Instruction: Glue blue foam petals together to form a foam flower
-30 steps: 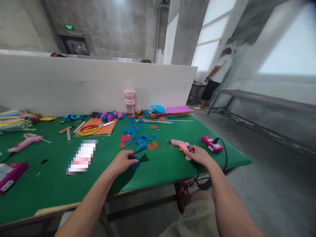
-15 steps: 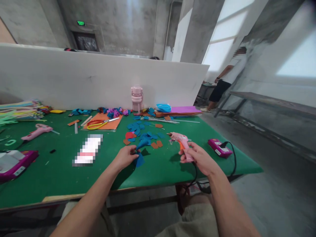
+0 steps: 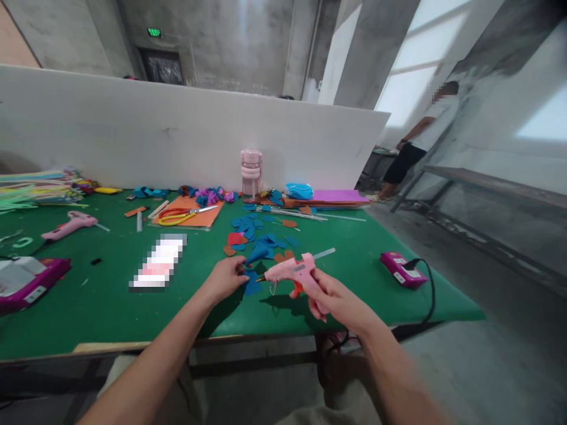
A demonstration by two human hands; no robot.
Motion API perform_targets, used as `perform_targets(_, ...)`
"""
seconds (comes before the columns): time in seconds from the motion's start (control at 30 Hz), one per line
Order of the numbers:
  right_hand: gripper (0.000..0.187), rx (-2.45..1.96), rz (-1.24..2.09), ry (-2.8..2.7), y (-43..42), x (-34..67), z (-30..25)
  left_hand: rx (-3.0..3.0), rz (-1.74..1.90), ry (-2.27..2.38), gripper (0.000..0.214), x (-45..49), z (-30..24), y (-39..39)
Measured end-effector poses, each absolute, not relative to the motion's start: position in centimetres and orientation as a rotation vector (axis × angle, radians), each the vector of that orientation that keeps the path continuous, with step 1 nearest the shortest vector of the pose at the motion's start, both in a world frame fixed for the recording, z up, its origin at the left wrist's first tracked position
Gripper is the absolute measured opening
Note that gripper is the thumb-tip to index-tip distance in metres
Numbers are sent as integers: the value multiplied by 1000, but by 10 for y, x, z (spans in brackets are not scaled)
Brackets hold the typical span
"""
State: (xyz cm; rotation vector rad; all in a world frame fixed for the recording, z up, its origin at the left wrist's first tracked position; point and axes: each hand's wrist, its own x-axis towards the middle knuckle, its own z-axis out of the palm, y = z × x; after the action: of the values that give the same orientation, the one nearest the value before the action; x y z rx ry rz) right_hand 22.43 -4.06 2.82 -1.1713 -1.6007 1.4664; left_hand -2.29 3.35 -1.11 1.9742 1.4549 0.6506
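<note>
A person works at a green table (image 3: 168,316) with hands apart: the right hand (image 3: 336,298) wraps the grip of a pink glue gun (image 3: 286,270), while the left hand (image 3: 227,278) pinches a blue piece (image 3: 254,285) between thumb and fingers. Taking the gun as the dial's centre, with twelve pointing away from the person, the left hand sits at nine o'clock. The gun's nozzle (image 3: 261,279) points the same way, right by the blue piece; whether the two touch is hard to tell from where I stand.

That closeness looks like the chief hazard: a slip of either wrist could put a tip that may well be hot against the bare thumb. The orange trigger (image 3: 296,289) hangs below the gun's body; I cannot tell if it is pressed, but a mistimed squeeze could drop glue on the tabletop. Brown scraps (image 3: 279,258) lie just behind the gun at twelve and blue scraps (image 3: 243,223) crowd at eleven, where stray glue might bond them together. At three, a purple box (image 3: 403,273) trails a black cord (image 3: 433,295) to the near edge; should it feed the gun, a snag could jerk the aim.
</note>
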Motion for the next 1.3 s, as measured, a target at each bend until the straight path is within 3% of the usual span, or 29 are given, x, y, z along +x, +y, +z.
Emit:
perform_targets(0.3,28,-1386,1014,-1951,-36,208,25,2048,590,1484,17,-22,-12,32)
perform_targets(0.53,32,-1362,955,-2067,-36,203,26,2079,597,1514,27,-24,-17,34)
perform_targets(0.93,38,-1362,776,-2222,-35,195,25,2093,624,1503,25,-24,-20,34)
perform_targets(1.3,32,-1426,719,-2259,-38,192,27,2074,611,1520,28,-23,-18,32)
